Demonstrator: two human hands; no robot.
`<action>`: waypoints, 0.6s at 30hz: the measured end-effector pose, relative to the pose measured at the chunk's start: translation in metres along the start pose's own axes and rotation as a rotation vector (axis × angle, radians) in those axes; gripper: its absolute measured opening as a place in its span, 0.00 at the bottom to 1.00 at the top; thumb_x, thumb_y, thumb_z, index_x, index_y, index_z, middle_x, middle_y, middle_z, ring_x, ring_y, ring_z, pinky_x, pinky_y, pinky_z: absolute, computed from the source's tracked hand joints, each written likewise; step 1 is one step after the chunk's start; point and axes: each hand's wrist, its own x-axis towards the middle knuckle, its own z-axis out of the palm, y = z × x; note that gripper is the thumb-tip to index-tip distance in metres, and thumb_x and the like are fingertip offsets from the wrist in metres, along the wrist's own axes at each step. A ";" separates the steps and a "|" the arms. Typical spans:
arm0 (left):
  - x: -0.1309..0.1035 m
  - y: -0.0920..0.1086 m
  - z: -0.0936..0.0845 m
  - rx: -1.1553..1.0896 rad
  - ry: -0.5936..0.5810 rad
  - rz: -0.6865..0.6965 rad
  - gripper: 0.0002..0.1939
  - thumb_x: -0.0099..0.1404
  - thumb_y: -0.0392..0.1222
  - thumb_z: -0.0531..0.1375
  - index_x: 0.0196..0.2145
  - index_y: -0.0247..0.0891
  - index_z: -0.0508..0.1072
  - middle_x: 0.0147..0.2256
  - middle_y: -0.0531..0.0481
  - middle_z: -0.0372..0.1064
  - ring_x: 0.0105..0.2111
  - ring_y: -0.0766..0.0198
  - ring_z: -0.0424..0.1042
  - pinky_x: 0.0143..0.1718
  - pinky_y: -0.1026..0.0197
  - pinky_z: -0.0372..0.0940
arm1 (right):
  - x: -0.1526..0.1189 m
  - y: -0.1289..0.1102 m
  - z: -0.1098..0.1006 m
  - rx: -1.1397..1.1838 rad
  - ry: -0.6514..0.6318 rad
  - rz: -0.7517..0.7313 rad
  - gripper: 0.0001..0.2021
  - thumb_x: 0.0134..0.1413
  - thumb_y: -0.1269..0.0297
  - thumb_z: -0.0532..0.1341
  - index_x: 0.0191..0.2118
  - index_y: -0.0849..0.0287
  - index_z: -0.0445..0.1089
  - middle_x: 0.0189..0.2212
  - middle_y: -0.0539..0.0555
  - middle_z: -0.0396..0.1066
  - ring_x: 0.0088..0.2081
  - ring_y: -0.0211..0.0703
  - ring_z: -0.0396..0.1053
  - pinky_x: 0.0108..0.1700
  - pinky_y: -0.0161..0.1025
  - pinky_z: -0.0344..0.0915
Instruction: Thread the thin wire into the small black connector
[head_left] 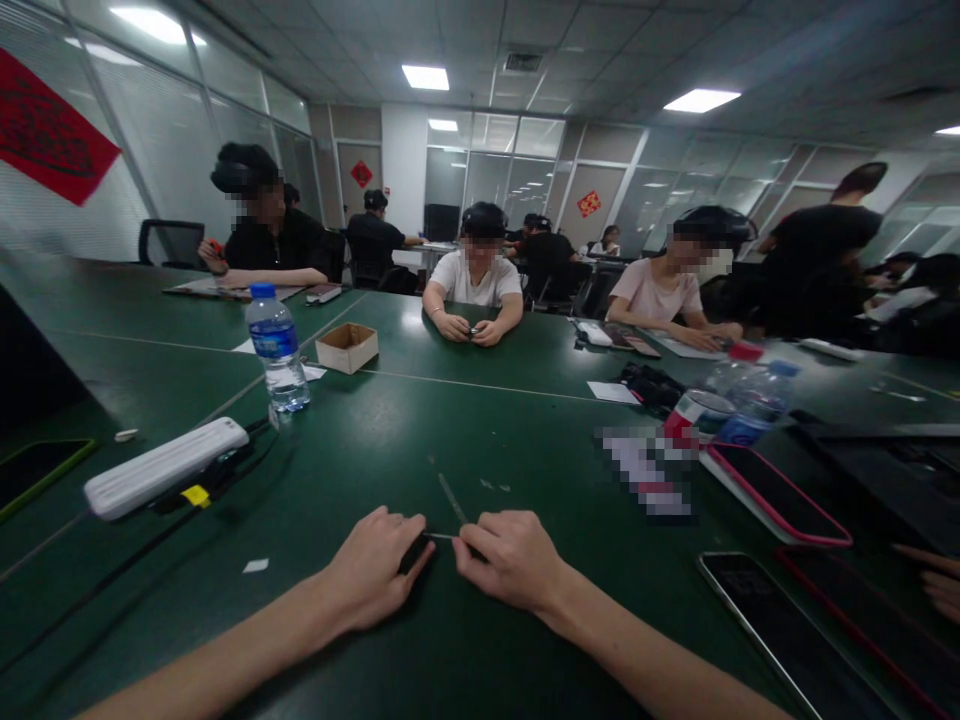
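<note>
Both my hands are over the near middle of the dark green table [420, 430]. A thin, light strip [441, 537] spans the small gap between them. My left hand [379, 568] has its fingers curled and pressed together on the strip's left end. On the other end, my right hand [510, 560] closes in a pinch of thumb and forefinger. A narrow, translucent strip [451, 497] slants up and away from the right fingertips; whether it is joined to the thin strip I cannot tell.
At the left are a white power strip [169, 468], a water bottle [276, 350] and an open cardboard box [347, 348]. Phones [780, 495], bottles [757, 400] and a can [694, 415] stand or lie at the right. Several people sit across the table. Another person's hand [937, 580] shows at the right edge.
</note>
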 end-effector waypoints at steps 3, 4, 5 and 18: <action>0.000 0.000 0.000 -0.015 -0.003 -0.005 0.15 0.71 0.47 0.44 0.32 0.38 0.65 0.30 0.48 0.70 0.31 0.58 0.68 0.35 0.56 0.58 | -0.001 -0.002 0.000 -0.013 0.005 -0.001 0.12 0.58 0.65 0.53 0.27 0.60 0.71 0.19 0.47 0.64 0.19 0.30 0.56 0.23 0.32 0.46; 0.000 0.000 0.000 -0.024 -0.004 -0.006 0.15 0.71 0.47 0.44 0.32 0.39 0.65 0.30 0.48 0.70 0.31 0.58 0.68 0.35 0.56 0.58 | -0.001 -0.003 -0.001 -0.015 0.003 0.000 0.12 0.58 0.65 0.53 0.27 0.60 0.71 0.19 0.47 0.64 0.19 0.30 0.55 0.23 0.32 0.46; 0.000 0.000 0.000 -0.031 -0.004 -0.007 0.15 0.71 0.47 0.44 0.32 0.39 0.65 0.30 0.48 0.70 0.30 0.58 0.68 0.35 0.56 0.58 | -0.001 -0.003 -0.002 -0.017 -0.001 0.002 0.12 0.58 0.65 0.53 0.28 0.60 0.71 0.19 0.47 0.64 0.19 0.29 0.55 0.23 0.32 0.46; -0.002 0.002 -0.001 0.038 0.016 -0.022 0.15 0.71 0.45 0.44 0.33 0.38 0.65 0.30 0.46 0.70 0.31 0.57 0.69 0.37 0.54 0.60 | -0.003 -0.021 -0.014 -0.113 -0.052 0.031 0.11 0.60 0.65 0.54 0.30 0.61 0.70 0.22 0.49 0.67 0.20 0.30 0.58 0.24 0.31 0.47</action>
